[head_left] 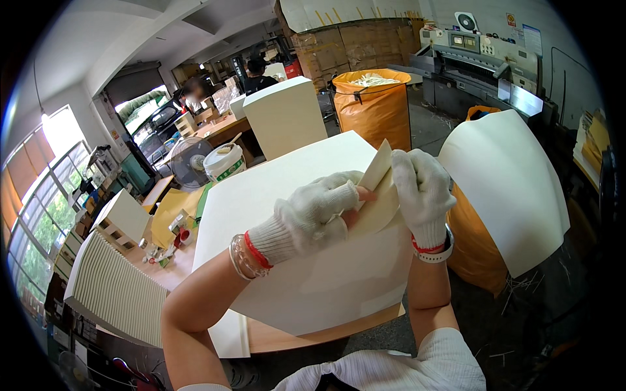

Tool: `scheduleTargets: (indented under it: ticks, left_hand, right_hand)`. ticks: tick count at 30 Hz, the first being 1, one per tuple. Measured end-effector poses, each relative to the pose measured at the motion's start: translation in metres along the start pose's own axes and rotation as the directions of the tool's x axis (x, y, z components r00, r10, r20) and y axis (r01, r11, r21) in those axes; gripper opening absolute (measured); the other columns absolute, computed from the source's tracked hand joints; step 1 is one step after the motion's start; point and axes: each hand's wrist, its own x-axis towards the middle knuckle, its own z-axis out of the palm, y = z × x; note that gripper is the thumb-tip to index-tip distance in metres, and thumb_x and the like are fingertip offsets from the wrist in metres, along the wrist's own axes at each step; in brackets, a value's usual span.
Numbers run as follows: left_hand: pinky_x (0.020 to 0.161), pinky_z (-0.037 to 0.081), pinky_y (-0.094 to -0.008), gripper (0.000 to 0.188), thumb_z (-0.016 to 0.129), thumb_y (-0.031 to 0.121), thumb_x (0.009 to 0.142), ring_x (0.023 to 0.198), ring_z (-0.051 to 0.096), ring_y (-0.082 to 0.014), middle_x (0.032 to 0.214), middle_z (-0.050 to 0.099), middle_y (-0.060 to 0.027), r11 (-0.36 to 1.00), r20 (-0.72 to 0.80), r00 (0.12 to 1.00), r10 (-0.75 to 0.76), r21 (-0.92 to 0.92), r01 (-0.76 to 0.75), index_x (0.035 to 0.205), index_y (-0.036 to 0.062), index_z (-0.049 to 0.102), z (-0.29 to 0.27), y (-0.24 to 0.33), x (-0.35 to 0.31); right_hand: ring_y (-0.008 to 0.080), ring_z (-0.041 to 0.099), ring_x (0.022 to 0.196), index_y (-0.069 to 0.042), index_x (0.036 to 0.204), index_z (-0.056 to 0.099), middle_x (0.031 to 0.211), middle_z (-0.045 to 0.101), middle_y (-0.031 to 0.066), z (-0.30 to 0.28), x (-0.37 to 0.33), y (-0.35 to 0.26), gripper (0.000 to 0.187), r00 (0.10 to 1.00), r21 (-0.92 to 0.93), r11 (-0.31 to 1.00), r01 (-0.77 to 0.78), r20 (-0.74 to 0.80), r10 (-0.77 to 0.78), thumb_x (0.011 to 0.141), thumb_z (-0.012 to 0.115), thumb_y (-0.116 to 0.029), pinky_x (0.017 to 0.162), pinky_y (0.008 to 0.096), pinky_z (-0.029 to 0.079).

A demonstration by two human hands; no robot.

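A large off-white sheet [274,186], paper or thin board, covers most of the table before me. Its right part curls upward into a raised flap [379,168]. My left hand [316,212], in a white knit glove with bare fingertips, is closed on this flap, thumb and finger pinching it. On the flap's right side, my gloved right hand [422,189] is closed with its fingers curled round the edge; the glove partly hides its grip. Both forearms reach over the sheet's near side.
Right of the table, another large white sheet [508,189] drapes over an orange bag [473,241]. Beyond stand a tall white stack [285,116], an orange scrap bag [372,107] and a cutting machine [486,65]. A bucket [225,161], a fan [190,159] and a ridged stack [114,290] lie leftward.
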Motion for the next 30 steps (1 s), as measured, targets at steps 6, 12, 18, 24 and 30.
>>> scheduleTargets:
  ticks: [6,12,18,24,30]
  left_hand:
    - [0.088,0.050,-0.0336,0.039,0.081,0.000,0.076,0.103,0.062,-0.0245,0.110,0.062,-0.0092,1.000,-0.116,0.993,-0.008,-0.031,0.005,0.111,0.0077,0.065,0.004,0.009,0.002]
    - [0.090,0.049,-0.0332,0.039,0.079,0.001,0.078,0.105,0.062,-0.0238,0.113,0.063,-0.0092,0.998,-0.098,0.994,-0.044,-0.045,0.040,0.113,0.0077,0.065,0.001,0.012,0.000]
    - [0.086,0.050,-0.0322,0.034,0.068,-0.004,0.083,0.102,0.063,-0.0243,0.111,0.063,-0.0101,0.999,-0.016,0.999,-0.031,0.013,0.031,0.116,0.0051,0.065,-0.001,0.005,0.002]
    - [0.085,0.051,-0.0341,0.034,0.075,-0.002,0.079,0.100,0.063,-0.0242,0.112,0.062,-0.0094,0.999,-0.080,0.997,-0.002,-0.052,-0.002,0.111,0.0062,0.065,0.003,0.007,0.001]
    - [0.086,0.051,-0.0357,0.036,0.078,0.000,0.078,0.103,0.062,-0.0239,0.112,0.062,-0.0089,0.994,-0.058,0.993,-0.105,-0.030,0.103,0.111,0.0074,0.064,-0.003,0.018,-0.001]
  right_hand:
    - [0.0224,0.044,0.056,0.005,0.102,0.063,0.067,0.040,0.0077,-0.001,-0.002,0.004,0.015,0.998,-0.022,0.998,0.061,-0.012,-0.061,0.087,0.061,0.004,0.050,0.0346,0.036]
    - [0.0226,0.044,0.056,0.004,0.102,0.063,0.066,0.039,0.0074,0.000,-0.003,0.005,0.015,0.998,-0.006,0.998,0.055,-0.020,-0.055,0.088,0.062,0.003,0.051,0.0356,0.036]
    - [0.0232,0.044,0.056,0.004,0.099,0.063,0.065,0.040,0.0082,-0.001,-0.001,-0.002,0.009,1.000,0.016,1.000,-0.019,0.016,0.019,0.091,0.060,0.001,0.051,0.0368,0.035]
    - [0.0232,0.044,0.057,0.005,0.098,0.063,0.066,0.040,0.0083,-0.001,-0.003,0.000,0.009,1.000,-0.002,1.000,-0.019,-0.006,0.019,0.091,0.060,0.001,0.051,0.0361,0.036]
    - [0.0232,0.047,0.059,0.003,0.100,0.064,0.071,0.044,0.0093,-0.002,-0.004,-0.001,0.011,0.999,-0.095,0.994,0.050,-0.006,-0.051,0.090,0.060,0.001,0.053,0.0358,0.038]
